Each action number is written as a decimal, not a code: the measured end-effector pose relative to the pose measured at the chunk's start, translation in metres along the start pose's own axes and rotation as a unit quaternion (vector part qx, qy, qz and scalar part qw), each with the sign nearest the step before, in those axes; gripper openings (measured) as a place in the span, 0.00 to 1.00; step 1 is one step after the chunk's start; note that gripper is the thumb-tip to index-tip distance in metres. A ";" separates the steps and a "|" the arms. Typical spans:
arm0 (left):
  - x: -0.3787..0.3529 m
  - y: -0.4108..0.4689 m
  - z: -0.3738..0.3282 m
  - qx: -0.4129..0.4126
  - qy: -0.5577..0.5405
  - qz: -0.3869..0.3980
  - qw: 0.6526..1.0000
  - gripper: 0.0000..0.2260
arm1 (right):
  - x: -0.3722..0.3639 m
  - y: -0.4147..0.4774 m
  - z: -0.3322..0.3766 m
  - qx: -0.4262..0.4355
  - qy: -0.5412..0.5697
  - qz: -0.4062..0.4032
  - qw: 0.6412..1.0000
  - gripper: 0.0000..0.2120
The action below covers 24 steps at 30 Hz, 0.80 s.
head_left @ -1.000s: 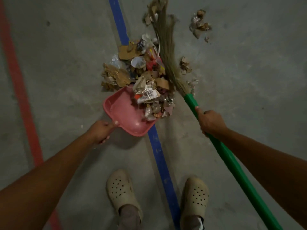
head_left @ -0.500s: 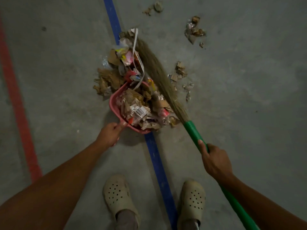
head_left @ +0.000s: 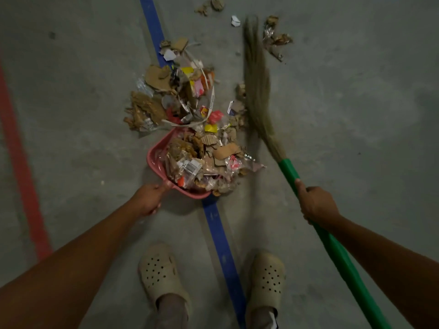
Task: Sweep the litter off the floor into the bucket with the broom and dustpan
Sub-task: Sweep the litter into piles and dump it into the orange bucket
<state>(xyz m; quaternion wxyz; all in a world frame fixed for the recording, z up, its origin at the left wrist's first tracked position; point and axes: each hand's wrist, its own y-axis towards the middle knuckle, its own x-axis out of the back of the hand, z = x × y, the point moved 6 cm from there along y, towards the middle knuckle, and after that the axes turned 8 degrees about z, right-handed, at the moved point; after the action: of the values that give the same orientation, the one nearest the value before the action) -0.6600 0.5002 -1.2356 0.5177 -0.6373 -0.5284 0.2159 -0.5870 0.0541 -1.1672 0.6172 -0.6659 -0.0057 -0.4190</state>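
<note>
Green-handled straw broom [head_left: 259, 98], gripped in right hand [head_left: 317, 205], has swung right of the heaped pink plastic dustpan [head_left: 154, 157] that left hand [head_left: 148, 198] grips; cardboard-and-wrapper litter [head_left: 171, 91] beyond it needs another stroke.

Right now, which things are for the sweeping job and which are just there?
For the job: pink plastic dustpan in the left hand; green-handled straw broom in the right hand; torn cardboard and wrapper litter.
Just there: blue floor stripe; red floor stripe; beige holey clogs.
</note>
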 end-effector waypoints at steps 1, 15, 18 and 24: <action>-0.003 0.003 -0.007 0.005 -0.003 0.001 1.000 0.27 | -0.009 -0.002 0.000 0.008 -0.016 0.014 1.000 0.33; -0.053 -0.021 -0.064 -0.021 -0.036 -0.063 0.997 0.27 | -0.070 -0.086 0.028 0.042 -0.026 0.099 0.994 0.28; -0.056 -0.060 -0.086 -0.026 -0.069 -0.068 0.995 0.25 | -0.049 -0.113 0.030 0.037 -0.022 0.103 0.994 0.30; -0.042 -0.171 -0.142 -0.050 -0.127 -0.064 0.989 0.23 | 0.034 -0.199 0.026 0.047 -0.011 0.080 0.996 0.29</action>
<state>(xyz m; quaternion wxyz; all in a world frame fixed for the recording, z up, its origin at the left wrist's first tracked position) -0.6347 0.3850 -1.0428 0.4263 -0.5947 -0.6399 0.2347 -0.6547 0.1055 -0.9825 0.6791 -0.6391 0.0217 -0.3604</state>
